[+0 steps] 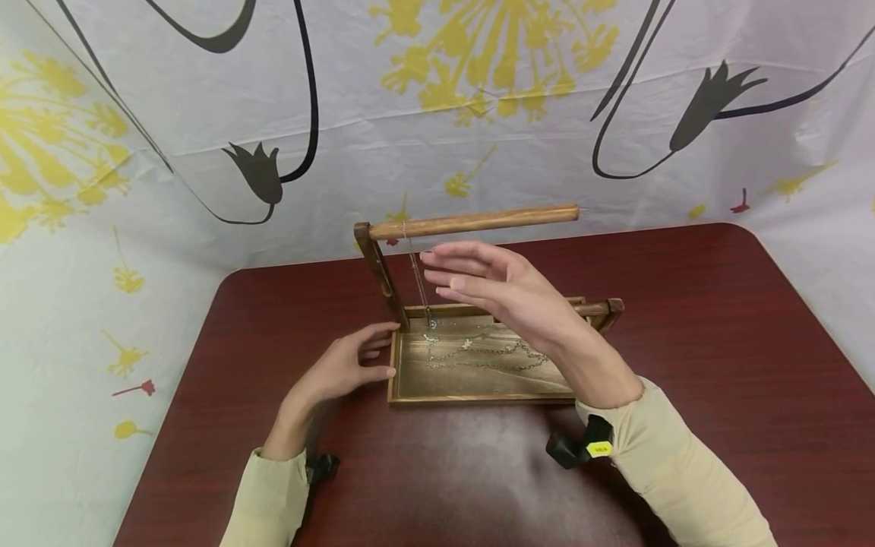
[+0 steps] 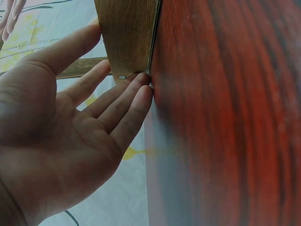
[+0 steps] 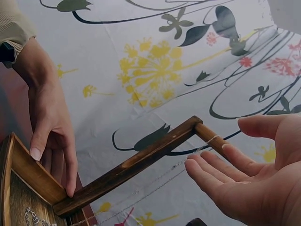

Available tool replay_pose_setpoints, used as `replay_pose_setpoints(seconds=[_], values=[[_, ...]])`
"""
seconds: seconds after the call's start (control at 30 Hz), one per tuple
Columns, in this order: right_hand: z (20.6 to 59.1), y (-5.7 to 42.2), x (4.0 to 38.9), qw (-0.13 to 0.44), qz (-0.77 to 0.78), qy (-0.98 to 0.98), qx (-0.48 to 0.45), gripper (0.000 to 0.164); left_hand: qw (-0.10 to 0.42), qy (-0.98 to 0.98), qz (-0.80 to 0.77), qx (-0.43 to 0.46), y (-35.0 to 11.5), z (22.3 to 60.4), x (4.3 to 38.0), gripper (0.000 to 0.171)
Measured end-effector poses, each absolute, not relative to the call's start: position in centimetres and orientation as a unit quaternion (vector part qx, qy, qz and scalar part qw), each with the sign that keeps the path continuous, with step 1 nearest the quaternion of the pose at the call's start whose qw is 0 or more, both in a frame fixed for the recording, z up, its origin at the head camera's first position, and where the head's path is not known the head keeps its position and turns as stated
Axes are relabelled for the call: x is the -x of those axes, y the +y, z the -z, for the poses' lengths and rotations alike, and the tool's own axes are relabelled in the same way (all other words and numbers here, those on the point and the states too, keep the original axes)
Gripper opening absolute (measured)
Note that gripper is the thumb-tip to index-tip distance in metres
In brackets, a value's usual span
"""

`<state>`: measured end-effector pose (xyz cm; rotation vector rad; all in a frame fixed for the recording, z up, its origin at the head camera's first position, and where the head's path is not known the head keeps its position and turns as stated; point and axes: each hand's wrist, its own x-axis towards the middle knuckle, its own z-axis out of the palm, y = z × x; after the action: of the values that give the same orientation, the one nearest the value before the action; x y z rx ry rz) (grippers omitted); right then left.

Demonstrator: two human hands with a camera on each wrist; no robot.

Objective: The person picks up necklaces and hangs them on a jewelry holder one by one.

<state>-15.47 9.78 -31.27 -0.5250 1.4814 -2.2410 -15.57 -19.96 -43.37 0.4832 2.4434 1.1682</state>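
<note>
A wooden jewellery stand has a shallow tray (image 1: 478,396) and a raised round bar (image 1: 478,221) on a left post (image 3: 136,165). One thin silver necklace (image 1: 417,273) hangs from the bar near that post, its lower end reaching the tray. More silver chains (image 1: 478,365) lie in the tray. My left hand (image 1: 345,365) touches the tray's left end wall (image 2: 129,37) with thumb and fingertips, its fingers fairly straight. Above the tray, my right hand (image 1: 509,292) is raised beside the hanging necklace, fingers extended and holding nothing. It hides part of the tray and its right side.
The stand sits on a dark red wooden table (image 1: 287,304). Behind rises a white cloth (image 1: 383,167) printed with yellow and dark flowers. A shorter wooden piece (image 1: 604,308) shows at the tray's right, partly behind my right arm.
</note>
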Motion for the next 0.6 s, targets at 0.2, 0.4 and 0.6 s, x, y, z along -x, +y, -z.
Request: replay_pose_setpoints(seconds=[0.2, 0.4, 0.6], values=[[31.2, 10.7, 15.1, 0.197, 0.803, 0.530, 0.190, 0.045, 0.194, 0.868, -0.420, -0.183, -20.1, 43.5, 15.6, 0.068], [31.4, 11.7, 14.9, 0.193, 0.798, 0.536, 0.197, 0.045, 0.193, 0.866, -0.422, -0.188, -20.1, 43.3, 15.5, 0.068], [31.5, 12.1, 14.9, 0.193, 0.794, 0.540, 0.200, 0.043, 0.194, 0.866, -0.421, -0.186, -20.0, 43.3, 15.4, 0.068]])
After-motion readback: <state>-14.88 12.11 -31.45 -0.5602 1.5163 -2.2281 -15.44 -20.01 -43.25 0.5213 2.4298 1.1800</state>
